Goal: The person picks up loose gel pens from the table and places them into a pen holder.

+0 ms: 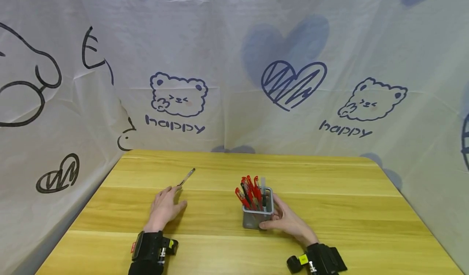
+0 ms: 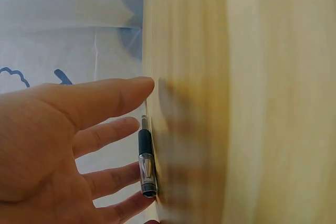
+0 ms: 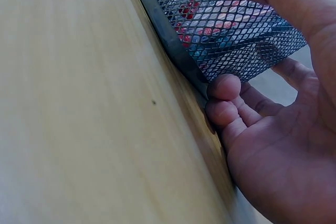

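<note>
A pen (image 1: 187, 177) with a clear barrel and black end lies on the table just past the fingertips of my left hand (image 1: 165, 208). That hand's fingers are spread and relaxed; in the left wrist view the pen (image 2: 146, 161) shows beside the fingertips. My right hand (image 1: 289, 221) holds a black mesh pen holder (image 1: 253, 220) by its right side, thumb across the near face and fingers round the far side. Several red-capped pens (image 1: 250, 191) and some dark ones stand in it. The right wrist view shows the holder's mesh wall (image 3: 236, 30) and its base at the tabletop.
The wooden table (image 1: 216, 250) reaches back to a hanging pale cloth (image 1: 234, 63) printed with bears and hearts. More of the cloth hangs along the left side. Each wrist wears a black strap with a small camera.
</note>
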Demonstrator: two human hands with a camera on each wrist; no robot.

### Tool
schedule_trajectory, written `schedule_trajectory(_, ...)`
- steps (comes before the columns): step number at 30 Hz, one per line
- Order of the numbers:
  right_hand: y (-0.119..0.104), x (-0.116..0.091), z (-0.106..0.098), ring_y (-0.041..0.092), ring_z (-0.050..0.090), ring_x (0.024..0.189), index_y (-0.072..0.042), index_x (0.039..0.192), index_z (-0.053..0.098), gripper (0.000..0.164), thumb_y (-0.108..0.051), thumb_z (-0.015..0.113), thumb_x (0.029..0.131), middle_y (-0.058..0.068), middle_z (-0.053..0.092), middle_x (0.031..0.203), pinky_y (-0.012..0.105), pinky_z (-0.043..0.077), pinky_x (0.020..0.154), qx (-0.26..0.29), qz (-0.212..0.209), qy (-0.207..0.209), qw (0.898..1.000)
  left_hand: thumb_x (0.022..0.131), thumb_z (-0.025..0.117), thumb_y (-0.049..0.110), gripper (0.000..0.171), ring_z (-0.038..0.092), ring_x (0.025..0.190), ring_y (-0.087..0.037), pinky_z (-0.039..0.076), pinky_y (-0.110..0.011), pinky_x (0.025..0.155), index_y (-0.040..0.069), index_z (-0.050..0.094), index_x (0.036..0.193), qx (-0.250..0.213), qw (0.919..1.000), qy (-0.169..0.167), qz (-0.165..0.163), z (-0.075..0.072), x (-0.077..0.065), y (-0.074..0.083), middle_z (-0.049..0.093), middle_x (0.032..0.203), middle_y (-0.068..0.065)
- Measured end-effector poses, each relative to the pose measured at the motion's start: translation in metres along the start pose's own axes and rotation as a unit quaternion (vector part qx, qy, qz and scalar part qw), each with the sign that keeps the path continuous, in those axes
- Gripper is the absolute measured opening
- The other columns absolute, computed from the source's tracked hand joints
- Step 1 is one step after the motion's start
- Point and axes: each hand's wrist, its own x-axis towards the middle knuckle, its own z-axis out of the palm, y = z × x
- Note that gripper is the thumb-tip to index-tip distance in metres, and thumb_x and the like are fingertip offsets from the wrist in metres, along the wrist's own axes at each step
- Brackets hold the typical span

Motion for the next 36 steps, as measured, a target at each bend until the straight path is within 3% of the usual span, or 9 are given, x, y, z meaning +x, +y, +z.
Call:
schedule_trajectory(8,0.0011,0.0002,-0.0001,0.010,0.062,0.096,-0.018,0.163,0.012,0.104,-0.006,0.078,0.083,0.026,0.054,0.146,0.022,0.055,0.081,0.007,-0.003,-0.004,1.000,0.095,0.067,0.020,0.054,0.030,0.141,-0.059,0.029,-0.074,0.112,0.002,0.051,0.144,0.010,0.9999,-0.004,-0.007,-0.0013,0.0007,-0.0008,0.033,0.157,-0.032)
schedule_trajectory(14,0.0004,0.0003,0.0001,0.011,0.063,0.101,-0.018,0.163,0.013,0.103,-0.007,0.078,0.084,0.025,0.053,0.146,0.023,0.055,0.084,0.008,0.001,-0.002,1.000,0.095,0.067,0.019,0.051,0.032,0.140,-0.057,0.032,-0.072,0.111,0.001,0.055,0.142,0.011,0.9999,-0.001,-0.007,-0.0006,0.0021,-0.0028,0.037,0.156,-0.031)
schedule_trajectory(17,-0.0004,0.0001,0.0002,0.006,0.059,0.087,-0.019,0.163,0.013,0.103,-0.007,0.078,0.084,0.022,0.058,0.142,0.020,0.052,0.078,0.008,0.003,0.000,1.000,0.095,0.067,0.018,0.050,0.035,0.138,-0.055,0.036,-0.070,0.109,-0.001,0.056,0.140,0.009,0.9999,0.005,-0.008,-0.0007,0.0023,-0.0035,0.041,0.153,-0.030)
schedule_trajectory(21,-0.0012,-0.0008,0.0005,0.004,0.044,0.068,-0.020,0.163,0.014,0.103,-0.007,0.078,0.084,0.012,0.065,0.131,0.017,0.044,0.067,0.007,0.004,0.002,1.000,0.093,0.069,0.015,0.046,0.042,0.134,-0.053,0.041,-0.065,0.107,-0.005,0.060,0.134,-0.004,0.9997,0.023,-0.005,-0.0014,0.0016,-0.0033,0.048,0.146,-0.029)
schedule_trajectory(27,-0.0012,-0.0013,0.0002,0.003,0.044,0.068,-0.019,0.163,0.012,0.105,-0.007,0.078,0.083,0.009,0.066,0.130,0.016,0.044,0.066,0.009,0.003,0.001,1.000,0.088,0.072,0.005,0.033,0.055,0.121,-0.050,0.048,-0.059,0.101,-0.008,0.069,0.118,-0.034,0.9980,0.053,0.010,-0.0019,0.0007,-0.0039,0.060,0.128,-0.031)
schedule_trajectory(36,0.0006,-0.0005,-0.0003,0.003,0.043,0.068,-0.019,0.163,0.012,0.104,-0.007,0.078,0.084,0.008,0.066,0.130,0.016,0.042,0.065,0.008,0.002,0.000,1.000,0.087,0.068,-0.005,0.013,0.064,0.093,-0.032,0.053,-0.050,0.084,-0.004,0.074,0.099,-0.070,0.9955,0.063,0.011,-0.0027,0.0014,-0.0061,0.071,0.099,-0.020)
